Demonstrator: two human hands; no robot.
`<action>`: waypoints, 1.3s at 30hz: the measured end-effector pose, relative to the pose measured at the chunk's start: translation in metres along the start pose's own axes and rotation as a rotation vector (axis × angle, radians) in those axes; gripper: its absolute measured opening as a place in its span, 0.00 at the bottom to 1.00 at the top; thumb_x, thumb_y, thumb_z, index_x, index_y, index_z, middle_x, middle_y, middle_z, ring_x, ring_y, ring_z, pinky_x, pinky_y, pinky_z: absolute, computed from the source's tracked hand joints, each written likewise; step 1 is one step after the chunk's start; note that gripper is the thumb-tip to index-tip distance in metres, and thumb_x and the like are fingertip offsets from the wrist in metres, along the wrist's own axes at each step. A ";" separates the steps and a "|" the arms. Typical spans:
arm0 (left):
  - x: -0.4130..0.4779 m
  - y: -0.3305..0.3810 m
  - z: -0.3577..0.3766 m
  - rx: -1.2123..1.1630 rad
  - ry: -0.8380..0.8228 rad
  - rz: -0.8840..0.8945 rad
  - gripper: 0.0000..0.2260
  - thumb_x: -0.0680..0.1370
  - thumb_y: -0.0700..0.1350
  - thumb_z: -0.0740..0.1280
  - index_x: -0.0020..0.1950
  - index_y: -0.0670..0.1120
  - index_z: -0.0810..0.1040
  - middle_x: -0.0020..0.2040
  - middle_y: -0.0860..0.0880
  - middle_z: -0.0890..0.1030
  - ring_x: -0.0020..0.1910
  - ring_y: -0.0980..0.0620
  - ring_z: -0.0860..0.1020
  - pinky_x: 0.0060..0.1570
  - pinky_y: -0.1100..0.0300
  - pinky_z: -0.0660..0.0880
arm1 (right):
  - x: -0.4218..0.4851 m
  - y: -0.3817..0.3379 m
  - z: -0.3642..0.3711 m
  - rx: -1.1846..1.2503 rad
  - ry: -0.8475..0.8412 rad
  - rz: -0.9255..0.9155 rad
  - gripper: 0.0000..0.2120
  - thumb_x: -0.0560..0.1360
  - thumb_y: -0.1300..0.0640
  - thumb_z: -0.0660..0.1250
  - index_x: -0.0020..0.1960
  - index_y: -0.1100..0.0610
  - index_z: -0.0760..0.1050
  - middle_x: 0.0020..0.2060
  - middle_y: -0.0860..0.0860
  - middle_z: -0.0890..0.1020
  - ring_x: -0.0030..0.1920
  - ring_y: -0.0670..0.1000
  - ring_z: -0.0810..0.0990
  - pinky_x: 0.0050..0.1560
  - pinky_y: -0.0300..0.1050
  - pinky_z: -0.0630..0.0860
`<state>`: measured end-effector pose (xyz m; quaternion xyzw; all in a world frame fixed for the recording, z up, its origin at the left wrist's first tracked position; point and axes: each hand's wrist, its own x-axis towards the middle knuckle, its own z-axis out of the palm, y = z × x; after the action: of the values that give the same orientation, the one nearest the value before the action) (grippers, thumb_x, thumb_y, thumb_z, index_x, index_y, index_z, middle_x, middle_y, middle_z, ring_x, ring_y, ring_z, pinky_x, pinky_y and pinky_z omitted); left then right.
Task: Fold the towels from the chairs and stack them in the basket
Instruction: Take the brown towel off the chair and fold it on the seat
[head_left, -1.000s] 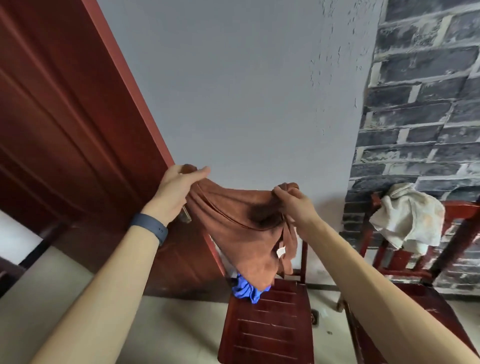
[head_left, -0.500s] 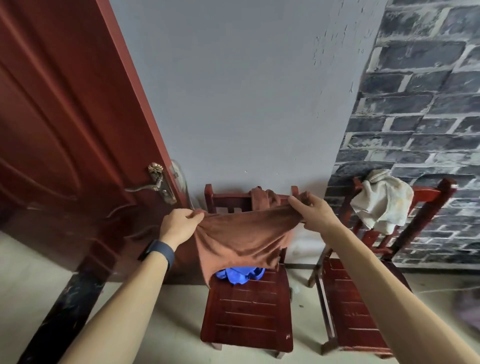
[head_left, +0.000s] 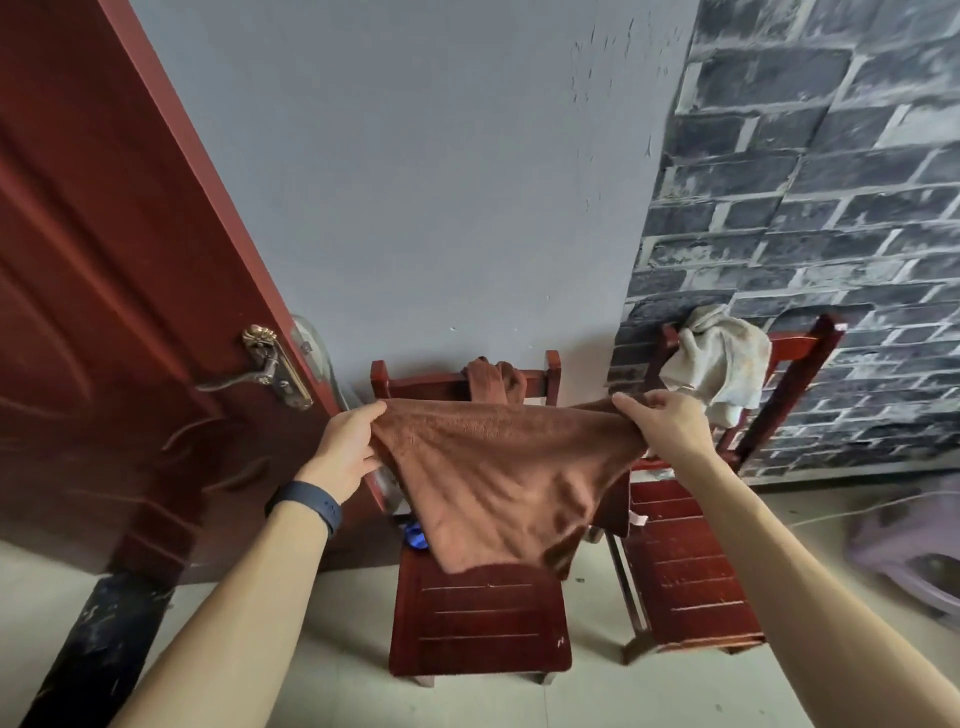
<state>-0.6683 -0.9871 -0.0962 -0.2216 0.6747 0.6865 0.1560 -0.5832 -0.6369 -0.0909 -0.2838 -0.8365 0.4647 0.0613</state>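
Note:
I hold a brown towel (head_left: 498, 467) stretched out in the air above the left red wooden chair (head_left: 478, 618). My left hand (head_left: 348, 447) grips its left top corner and my right hand (head_left: 667, 426) grips its right top corner. The cloth hangs down between them in a loose triangle. A second brown towel (head_left: 493, 382) is draped over that chair's backrest. A blue cloth (head_left: 414, 535) peeks out on the seat, mostly hidden by the held towel. A whitish towel (head_left: 719, 364) hangs on the backrest of the right chair (head_left: 685, 587).
A red-brown door (head_left: 104, 312) with a brass handle (head_left: 270, 364) stands open at the left. A grey wall and a dark brick-pattern wall rise behind the chairs. A blurred pale object (head_left: 914, 551) lies on the floor at the right edge.
The view has tilted down, so both chairs now show fully. My hands have moved apart and lowered, spreading the bunched brown towel out wide between them.

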 end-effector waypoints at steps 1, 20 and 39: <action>0.001 -0.003 0.005 -0.041 -0.016 -0.026 0.08 0.81 0.45 0.64 0.56 0.44 0.79 0.50 0.43 0.83 0.49 0.45 0.81 0.51 0.51 0.77 | -0.003 0.005 0.001 0.012 -0.079 0.035 0.11 0.74 0.45 0.73 0.43 0.53 0.83 0.40 0.49 0.85 0.45 0.52 0.84 0.51 0.50 0.81; -0.035 -0.062 0.183 0.413 0.009 0.199 0.22 0.78 0.64 0.59 0.41 0.46 0.74 0.36 0.46 0.73 0.38 0.49 0.74 0.44 0.53 0.73 | 0.018 0.150 -0.144 0.290 0.164 0.100 0.05 0.72 0.54 0.77 0.45 0.45 0.84 0.40 0.51 0.87 0.40 0.53 0.85 0.45 0.52 0.82; -0.078 -0.074 0.291 0.123 -0.120 -0.154 0.19 0.78 0.57 0.67 0.62 0.45 0.77 0.55 0.47 0.82 0.54 0.48 0.78 0.57 0.52 0.70 | 0.086 0.200 -0.249 0.175 -0.105 0.000 0.14 0.75 0.64 0.71 0.58 0.52 0.81 0.48 0.53 0.84 0.49 0.53 0.83 0.47 0.42 0.77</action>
<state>-0.5911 -0.6877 -0.1222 -0.2212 0.6860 0.6418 0.2618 -0.4799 -0.3246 -0.1275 -0.2529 -0.7948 0.5501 0.0420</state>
